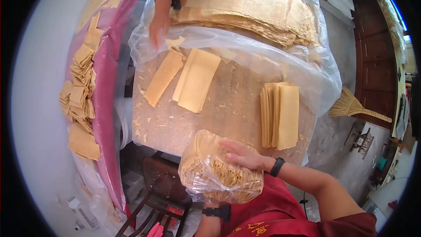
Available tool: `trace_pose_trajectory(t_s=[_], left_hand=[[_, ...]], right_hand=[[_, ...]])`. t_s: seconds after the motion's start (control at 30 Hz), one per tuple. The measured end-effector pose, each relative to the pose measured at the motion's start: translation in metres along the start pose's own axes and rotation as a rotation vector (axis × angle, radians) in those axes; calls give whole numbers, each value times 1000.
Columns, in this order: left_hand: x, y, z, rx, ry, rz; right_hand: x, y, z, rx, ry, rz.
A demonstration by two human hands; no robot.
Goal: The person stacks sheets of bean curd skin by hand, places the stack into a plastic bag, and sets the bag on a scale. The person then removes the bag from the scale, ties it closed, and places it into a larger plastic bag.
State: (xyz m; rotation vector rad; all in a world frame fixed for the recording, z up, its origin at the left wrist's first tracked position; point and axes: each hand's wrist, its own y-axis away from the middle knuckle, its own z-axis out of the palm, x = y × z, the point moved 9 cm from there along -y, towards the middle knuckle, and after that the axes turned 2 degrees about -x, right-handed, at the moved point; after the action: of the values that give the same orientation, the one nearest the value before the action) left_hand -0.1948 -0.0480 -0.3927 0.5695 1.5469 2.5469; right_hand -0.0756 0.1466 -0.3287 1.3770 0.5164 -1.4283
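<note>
A clear plastic bag (210, 175) packed with folded tan sheets is held at the table's near edge, above my red apron. My right hand (241, 154) lies on its upper right side with the fingers spread against the plastic. My left hand is beneath the bag and its fingers are hidden; only the wrist with a black band shows below. On the table (237, 105), past the bag, lie a narrow folded sheet (163, 77) and a wider folded stack (197, 80). A thicker folded stack (280, 115) lies at the right.
Across the table a co-worker's hands (160, 30) are near a large pile of sheets (245, 8) on plastic film. More folded bundles (81, 96) lie on a pink cover (107, 83) at left. A dark chair (164, 180) stands below; a straw broom (351, 105) is at right.
</note>
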Motion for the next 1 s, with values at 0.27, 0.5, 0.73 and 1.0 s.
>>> trace_pose_trajectory(t_s=[0.27,0.5,0.73,1.0], left_hand=[[16,-20,5,-25,-6,-25],[20,-39,18,-77,36,-38],[10,-47,23,-117,86,-58],[3,-36,20,-130,126,-53]], right_hand=[[4,-30,-3,24,238,62],[59,-54,-14,100,90,284],[95,-60,-23,136,58,402],[54,-32,-46,272,-154,346]])
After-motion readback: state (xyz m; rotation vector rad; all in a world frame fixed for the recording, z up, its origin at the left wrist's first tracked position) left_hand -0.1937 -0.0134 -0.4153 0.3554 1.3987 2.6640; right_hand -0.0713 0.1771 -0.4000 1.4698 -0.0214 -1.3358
